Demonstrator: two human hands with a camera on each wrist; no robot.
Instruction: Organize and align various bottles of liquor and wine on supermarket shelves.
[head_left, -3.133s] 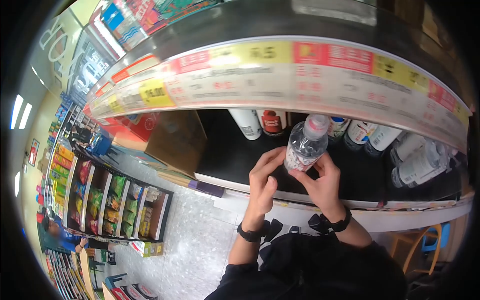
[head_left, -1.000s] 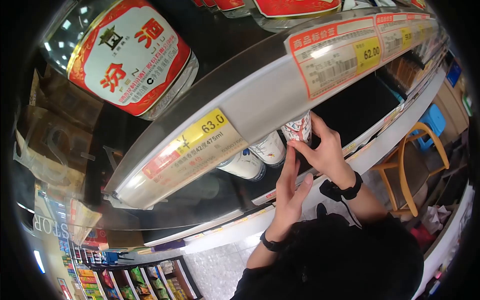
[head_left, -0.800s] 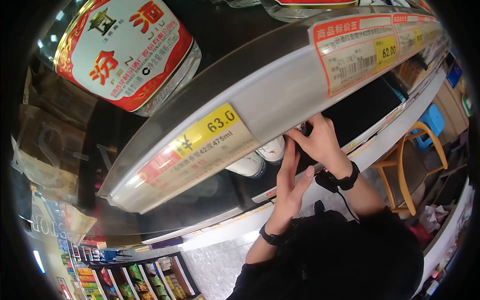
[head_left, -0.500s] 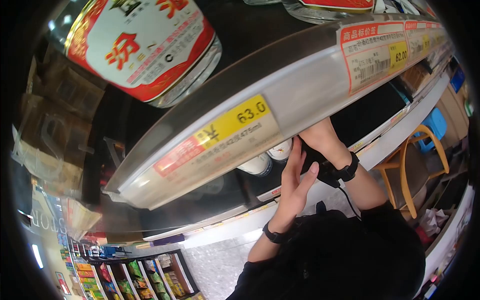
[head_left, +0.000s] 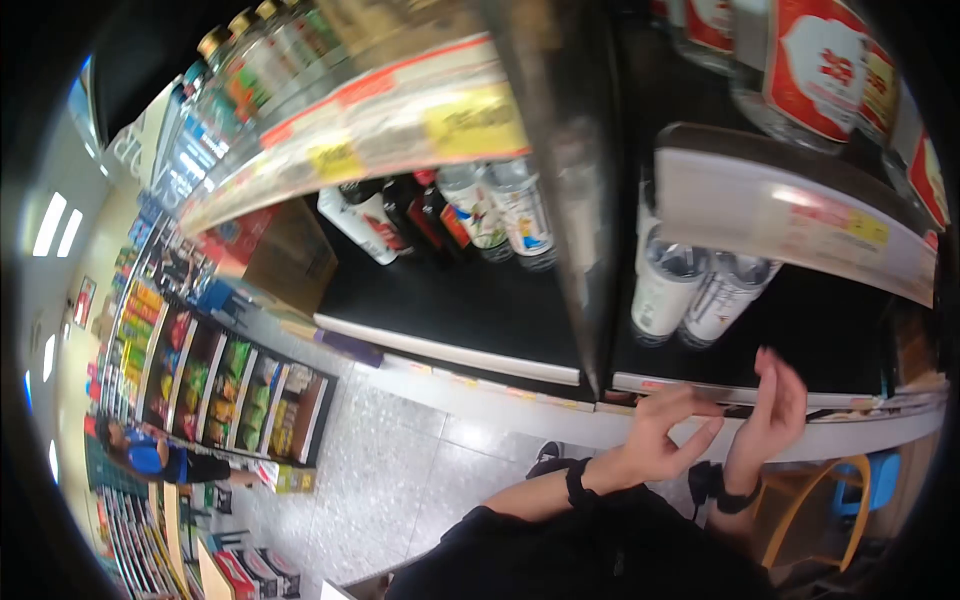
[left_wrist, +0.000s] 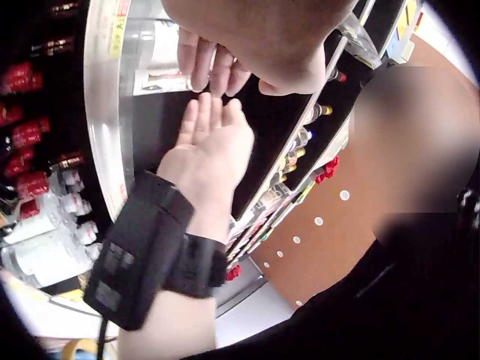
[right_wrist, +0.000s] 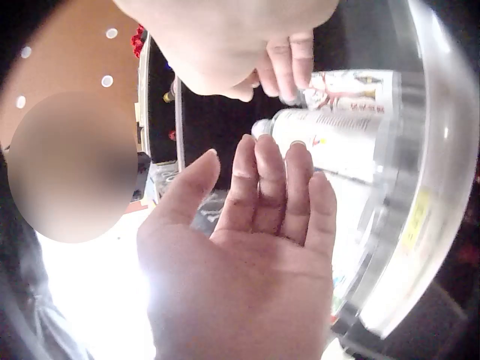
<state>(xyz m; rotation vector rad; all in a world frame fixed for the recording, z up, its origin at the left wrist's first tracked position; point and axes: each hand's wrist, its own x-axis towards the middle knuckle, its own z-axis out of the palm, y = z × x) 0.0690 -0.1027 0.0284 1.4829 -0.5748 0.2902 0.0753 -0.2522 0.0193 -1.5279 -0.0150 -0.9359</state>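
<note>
Clear white-labelled plastic bottles (head_left: 662, 295): upright on black shelf (head_left: 820, 330), just beyond hands; placing looks done.
Left hand (head_left: 665, 435), right hand (head_left: 775, 405): both relaxed, empty.

A snack rack (head_left: 232, 398) lines the tiled aisle near a person in blue (head_left: 150, 460); dark bottles (head_left: 418, 215) stand beside a cardboard box (head_left: 292, 252).

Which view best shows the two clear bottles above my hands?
Head view: both bottles stand side by side, unblocked. Right wrist view shows them partly behind the left hand; left wrist view doesn't clearly show them.
</note>
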